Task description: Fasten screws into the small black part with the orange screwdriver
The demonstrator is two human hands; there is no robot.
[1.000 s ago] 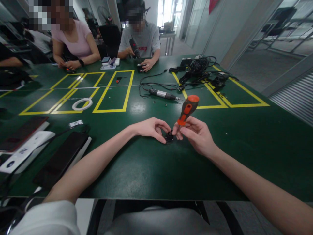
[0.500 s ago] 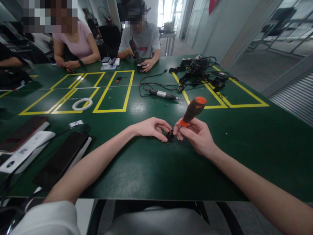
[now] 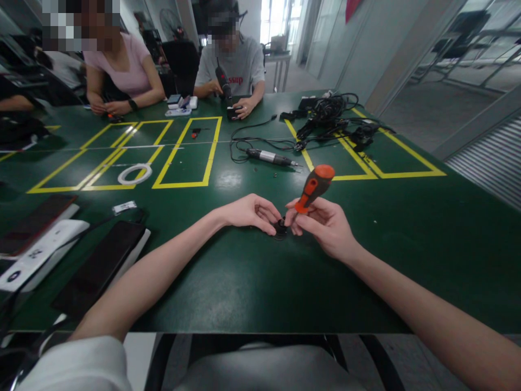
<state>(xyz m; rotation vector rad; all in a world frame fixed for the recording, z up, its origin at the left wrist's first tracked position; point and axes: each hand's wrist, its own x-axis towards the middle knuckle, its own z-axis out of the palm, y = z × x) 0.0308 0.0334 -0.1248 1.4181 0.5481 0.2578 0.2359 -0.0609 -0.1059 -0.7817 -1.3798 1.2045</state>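
A small dark round part [image 3: 280,229] lies on the green table, partly hidden by fingers; its exact kind is too small to tell. My left hand [image 3: 254,213] is closed on its left edge with thumb and fingertips. In my right hand [image 3: 325,224] is a screwdriver [image 3: 315,187] with an orange and dark grey handle. Its handle leans up and to the right above the hand, and its lower end is hidden among the fingers. The right fingertips are close beside the dark part.
An electric screwdriver [image 3: 271,157] with a cord lies beyond my hands, before a tangle of black cables [image 3: 329,117]. A white ring [image 3: 134,174] rests near yellow tape. Phones [image 3: 101,266] on white blocks are at left. Across the table, a co-worker holds a power driver [image 3: 222,81].
The screwdriver handle has shifted slightly left and turned, so an orange patch on its side shows. My right fingers have moved a little closer to the dark part.
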